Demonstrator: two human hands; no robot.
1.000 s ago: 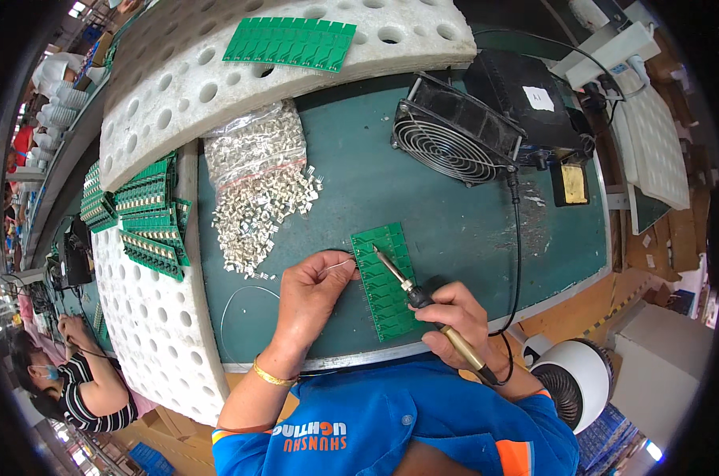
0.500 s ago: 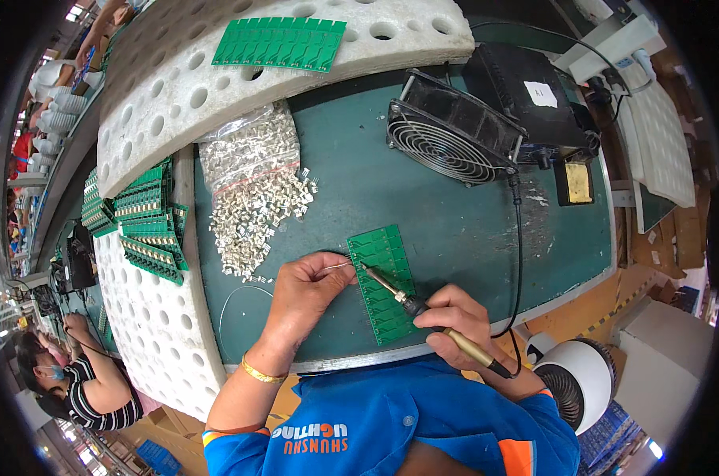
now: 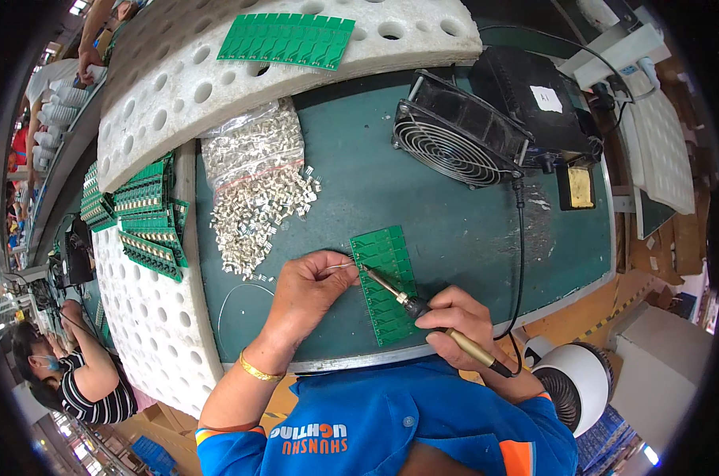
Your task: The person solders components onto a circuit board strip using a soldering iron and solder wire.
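Observation:
A green circuit board panel [image 3: 390, 297] lies flat on the bench in front of me. My right hand [image 3: 460, 324] is closed around a soldering iron [image 3: 419, 308], whose tip meets the panel's upper left edge. Pinched in my left hand [image 3: 310, 289] is thin solder wire [image 3: 337, 266], its end at the iron's tip. The wire's loose length curves over the bench to the left of that hand. Small white connectors [image 3: 252, 222] spill from a clear plastic bag [image 3: 252, 147] beyond my left hand.
A black fan [image 3: 454, 135] and a black box-shaped unit [image 3: 526, 99] stand at the back right, near a yellow sponge [image 3: 580, 186] in a holder. White foam boards [image 3: 157, 317] carry more green panels [image 3: 286, 41]. The iron's cord [image 3: 520, 254] runs along the right. A person sits far left.
The view has shifted slightly. Both hands stay nearly still, with the iron tip and solder at the panel's left edge. The person at far left has moved an arm a little.

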